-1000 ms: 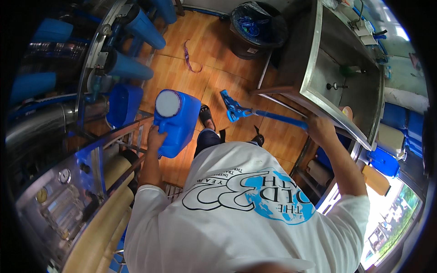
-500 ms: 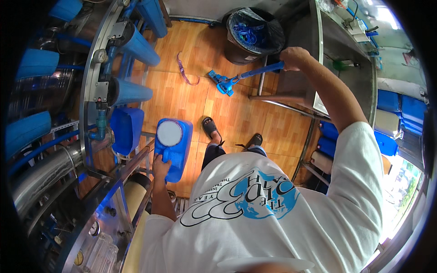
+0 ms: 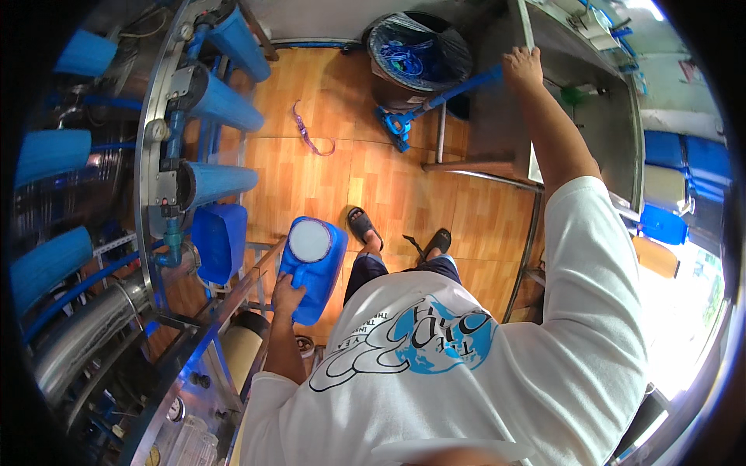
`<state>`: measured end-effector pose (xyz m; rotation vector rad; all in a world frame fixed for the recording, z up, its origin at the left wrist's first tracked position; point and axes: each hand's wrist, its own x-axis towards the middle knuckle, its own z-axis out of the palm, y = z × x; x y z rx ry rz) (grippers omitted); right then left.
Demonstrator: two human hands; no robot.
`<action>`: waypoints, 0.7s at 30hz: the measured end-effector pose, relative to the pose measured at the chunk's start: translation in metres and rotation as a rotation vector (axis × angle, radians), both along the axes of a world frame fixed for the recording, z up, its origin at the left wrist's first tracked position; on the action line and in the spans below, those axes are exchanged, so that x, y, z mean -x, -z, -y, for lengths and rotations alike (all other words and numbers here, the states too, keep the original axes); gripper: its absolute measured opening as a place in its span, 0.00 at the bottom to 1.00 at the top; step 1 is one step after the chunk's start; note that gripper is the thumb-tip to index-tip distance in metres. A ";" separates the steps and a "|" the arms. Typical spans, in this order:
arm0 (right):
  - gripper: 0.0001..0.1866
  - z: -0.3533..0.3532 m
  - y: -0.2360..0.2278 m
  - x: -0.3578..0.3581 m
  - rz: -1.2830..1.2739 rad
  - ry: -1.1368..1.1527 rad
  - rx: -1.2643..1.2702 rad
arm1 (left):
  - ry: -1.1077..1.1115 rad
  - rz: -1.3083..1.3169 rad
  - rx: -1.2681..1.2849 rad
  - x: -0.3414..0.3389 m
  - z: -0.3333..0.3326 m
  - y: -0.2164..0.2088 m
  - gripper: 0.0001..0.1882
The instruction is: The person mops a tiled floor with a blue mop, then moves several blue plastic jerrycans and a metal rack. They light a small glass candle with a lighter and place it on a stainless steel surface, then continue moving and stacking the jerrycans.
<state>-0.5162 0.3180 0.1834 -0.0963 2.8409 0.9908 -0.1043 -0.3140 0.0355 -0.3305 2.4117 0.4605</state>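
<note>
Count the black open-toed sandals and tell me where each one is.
2: one black open-toed sandal is on the left, nearer the blue plastic jug in the left hand; the other is farther right. More could be hidden in shadow.

Blues against an orange, plank-patterned tiled floor (image 3: 404, 186)
The boxy blue plastic jug (image 3: 334, 268) has a round white cap (image 3: 309, 240); the long-handled floor tool (image 3: 458, 92) is blue; the white cloth shirt (image 3: 552, 373) carries black outlines and a light-blue globe print (image 3: 475, 353); the slim curled strap (image 3: 304, 133) is purple, the open-toed sandals (image 3: 440, 238) black.
</note>
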 end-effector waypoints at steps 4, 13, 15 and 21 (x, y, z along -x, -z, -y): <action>0.13 -0.007 -0.008 -0.026 -0.375 -0.237 0.224 | 0.139 -0.043 -0.008 0.018 -0.021 0.008 0.28; 0.14 0.045 0.076 -0.339 0.613 0.424 1.233 | 0.683 0.002 -0.052 0.099 -0.151 -0.010 0.26; 0.19 0.055 0.102 -0.405 0.744 0.710 1.600 | 0.796 0.013 -0.096 0.104 -0.209 -0.009 0.25; 0.26 0.054 0.153 -0.482 0.634 1.760 2.293 | 1.034 0.037 -0.211 0.056 -0.422 -0.020 0.26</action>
